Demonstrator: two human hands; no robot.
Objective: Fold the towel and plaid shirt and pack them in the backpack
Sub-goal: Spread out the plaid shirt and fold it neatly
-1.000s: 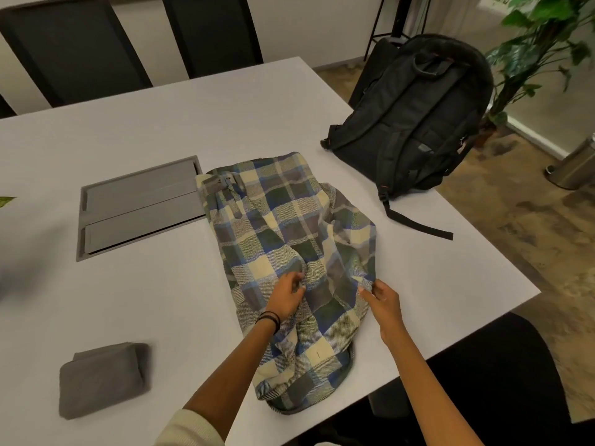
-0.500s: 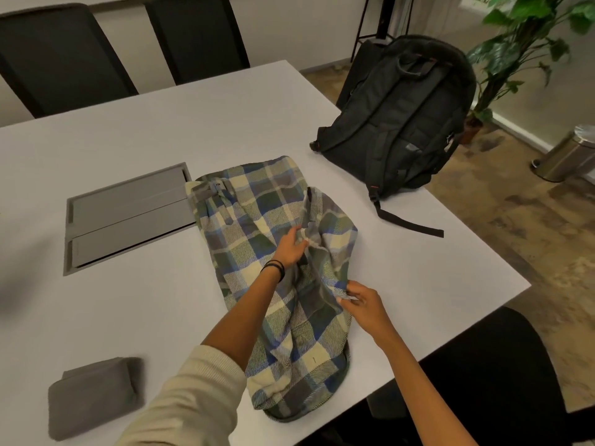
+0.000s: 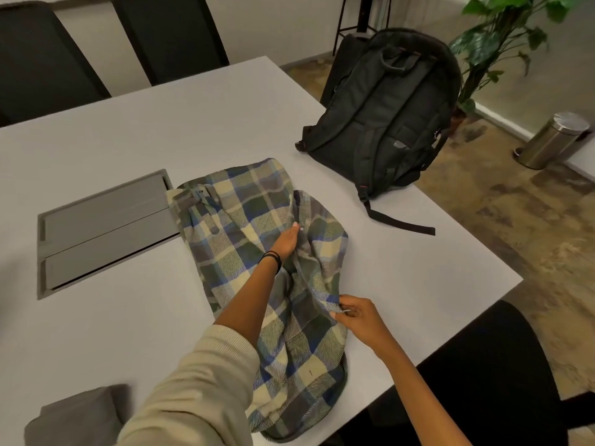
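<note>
Toward the table's front edge, right of its middle, your green, blue and cream woven plaid shirt (image 3: 244, 217) lies lengthwise, near end reaching that edge and collar end pointing at the far side. Its right part is lifted and doubled over in a loose fold. Your left hand (image 3: 287, 241) lies on the cloth at the crease, fingers straight and together, pressing flat; a black band (image 3: 273, 257) circles the wrist and a cream ribbed sleeve (image 3: 199, 387) covers the forearm. Your right hand (image 3: 355, 317) pinches the shirt's raised right edge between thumb and fingertips.

Left of the shirt along the front edge sits the folded grey towel (image 3: 77, 416), apart from it. A grey rectangular hatch (image 3: 103, 226) sunk into the white table (image 3: 193, 123) touches the collar end on the left. At the far right edge rests the black fabric backpack (image 3: 386, 123), strap side facing you, one loose strap (image 3: 399, 222) trailing on the tabletop. Beyond the table stand black chairs (image 3: 48, 59), a leafy green plant (image 3: 502, 33) and a steel bin (image 3: 553, 140).
</note>
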